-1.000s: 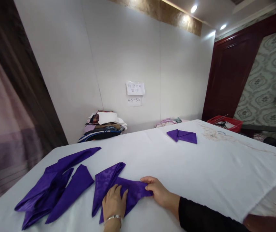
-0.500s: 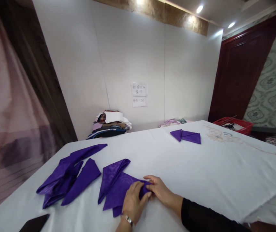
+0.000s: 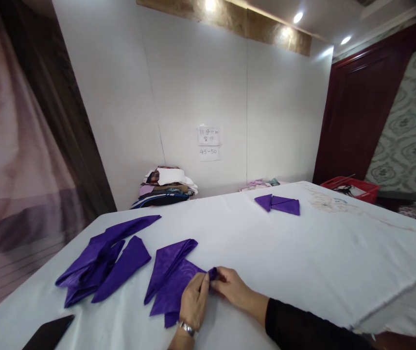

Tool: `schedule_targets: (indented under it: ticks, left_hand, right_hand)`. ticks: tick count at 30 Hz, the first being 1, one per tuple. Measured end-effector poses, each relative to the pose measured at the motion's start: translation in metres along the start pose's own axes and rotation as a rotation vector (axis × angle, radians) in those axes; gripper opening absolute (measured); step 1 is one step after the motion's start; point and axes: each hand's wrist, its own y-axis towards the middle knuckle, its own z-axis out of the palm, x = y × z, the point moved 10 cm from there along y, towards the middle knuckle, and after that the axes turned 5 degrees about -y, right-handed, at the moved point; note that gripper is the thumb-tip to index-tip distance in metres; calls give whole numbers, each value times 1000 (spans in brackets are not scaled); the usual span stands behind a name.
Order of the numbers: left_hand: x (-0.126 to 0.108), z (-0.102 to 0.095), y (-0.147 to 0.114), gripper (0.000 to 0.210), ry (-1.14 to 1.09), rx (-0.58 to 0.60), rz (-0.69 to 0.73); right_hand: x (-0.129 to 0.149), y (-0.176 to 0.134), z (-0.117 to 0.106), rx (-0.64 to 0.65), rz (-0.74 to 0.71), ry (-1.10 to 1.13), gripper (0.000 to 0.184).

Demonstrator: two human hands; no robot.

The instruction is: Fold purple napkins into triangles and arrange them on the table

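Note:
A purple napkin (image 3: 173,287) lies partly folded on the white tablecloth, its upper left part doubled over into a slanted flap. My left hand (image 3: 194,300), with a metal watch or bracelet at the wrist, is closed on the napkin's right part, fingers pointing away from me. From the right, my right hand (image 3: 234,288) pinches the small raised end of the same napkin. Both sets of fingertips nearly meet there and hide some of the fold. To the left rests a heap of loosely creased purple napkins (image 3: 95,262).
A folded purple napkin (image 3: 284,205) lies toward the far right. A dark flat object (image 3: 49,333) sits at the near left. Beyond the table's far edge are stacked clothes (image 3: 167,187) and a red basket (image 3: 366,193). Paper notes (image 3: 208,142) hang on the wall.
My fingers have drawn the napkin's right end into a smaller, raised fold. The right hand has shifted slightly left, and the left hand's fingers have come closer together.

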Motion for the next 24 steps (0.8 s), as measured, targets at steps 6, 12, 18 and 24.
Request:
schedule_targets:
  ticks: [6,12,18,24]
  left_hand:
    - [-1,-5,-2,34,-97,-28,24]
    - [7,-17,-3,29,-186,-119,-52]
    - [22,-6,-1,30,-309,-8,-176]
    - [39,2,1,28,-491,53,-287]
  right_hand:
    - [-7,3,-1,-46,44,-28,20]
    - [4,-1,3,10,22,-46,26]
    - [13,-5,1,-25,-40,-118,26]
    - [20,-6,-2,-56,-162,-152,21]
